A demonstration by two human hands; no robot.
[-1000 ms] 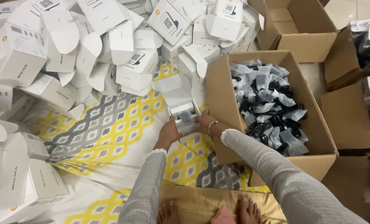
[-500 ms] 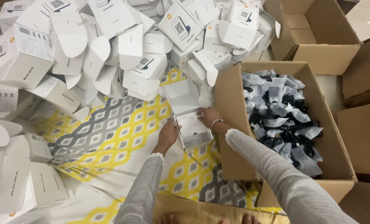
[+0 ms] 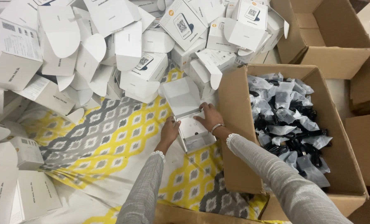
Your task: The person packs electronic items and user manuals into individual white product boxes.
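Note:
A small white carton (image 3: 192,124) lies open on the patterned cloth (image 3: 110,141), its lid flap raised toward the pile behind it. My left hand (image 3: 168,130) grips the carton's left edge. My right hand (image 3: 210,117), with a bracelet at the wrist, rests on top of the carton's opening, fingers pressing inward. Both sleeves are grey and patterned. What lies inside the carton is hidden by my fingers.
A heap of open white cartons (image 3: 123,45) fills the top and left. At the right stands a big cardboard box (image 3: 234,124) holding several bagged black cables (image 3: 292,124). More cardboard boxes (image 3: 330,41) sit at the far right.
The view has shifted so the carton and my hands sit lower and more central. My right hand has moved onto the carton's opening; my left keeps its grip on the side.

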